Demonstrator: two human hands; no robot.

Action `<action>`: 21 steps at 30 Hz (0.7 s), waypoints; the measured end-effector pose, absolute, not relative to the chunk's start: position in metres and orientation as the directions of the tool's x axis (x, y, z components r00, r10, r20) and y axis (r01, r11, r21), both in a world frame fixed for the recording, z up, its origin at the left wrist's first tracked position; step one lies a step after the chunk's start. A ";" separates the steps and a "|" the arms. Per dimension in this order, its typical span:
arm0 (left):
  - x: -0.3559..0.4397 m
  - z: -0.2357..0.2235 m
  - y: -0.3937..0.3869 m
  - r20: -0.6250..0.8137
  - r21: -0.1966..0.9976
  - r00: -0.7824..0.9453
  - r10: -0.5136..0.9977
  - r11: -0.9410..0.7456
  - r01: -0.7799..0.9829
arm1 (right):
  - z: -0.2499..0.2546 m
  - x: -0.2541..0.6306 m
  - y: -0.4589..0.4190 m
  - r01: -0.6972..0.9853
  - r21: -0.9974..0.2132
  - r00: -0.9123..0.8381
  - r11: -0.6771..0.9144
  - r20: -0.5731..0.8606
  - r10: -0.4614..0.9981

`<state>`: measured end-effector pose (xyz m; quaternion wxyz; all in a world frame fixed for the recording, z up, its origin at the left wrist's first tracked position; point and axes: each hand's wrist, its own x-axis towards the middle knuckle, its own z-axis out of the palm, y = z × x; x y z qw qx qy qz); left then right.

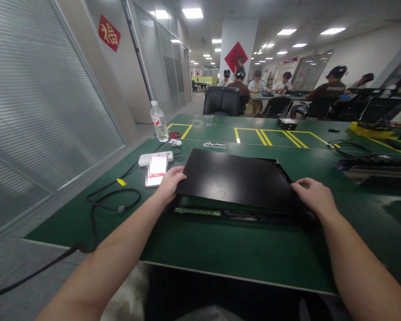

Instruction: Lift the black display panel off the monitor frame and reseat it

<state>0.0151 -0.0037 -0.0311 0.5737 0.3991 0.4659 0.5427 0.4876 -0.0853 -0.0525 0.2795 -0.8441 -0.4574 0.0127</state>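
Note:
A flat, glossy black screen panel [232, 178] lies tilted over a thin black frame [270, 217], its left side raised. My left hand [172, 182] pinches the panel's left edge, thumb on top. At the right side, my right hand [312, 194] has its fingers closed on the frame's side bar, close against the panel's edge; its lower fingers are hidden. Along the near side of the frame, a narrow green circuit board [198, 211] shows below the panel. Most of the frame's inside is covered.
On the green table [234, 254], a phone [157, 170], a white power strip [155, 158] and a bottle [159, 122] stand left. A black cable [115, 191] loops there. Scissors [174, 134], a plastic cup [209, 119] and dark panels [374, 171] lie beyond. Several people sit behind.

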 end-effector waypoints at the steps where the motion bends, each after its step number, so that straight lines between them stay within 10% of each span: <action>1: 0.015 -0.031 -0.004 -0.100 0.964 -0.024 0.995 0.091 -0.249 | -0.052 0.488 -0.086 0.765 -0.483 0.580 -0.426 0.229 0.782; 21: 0.018 -0.035 -0.001 -0.092 0.970 -0.084 0.992 0.070 -0.235 | -0.050 0.492 -0.085 0.754 -0.486 0.584 -0.442 0.187 0.790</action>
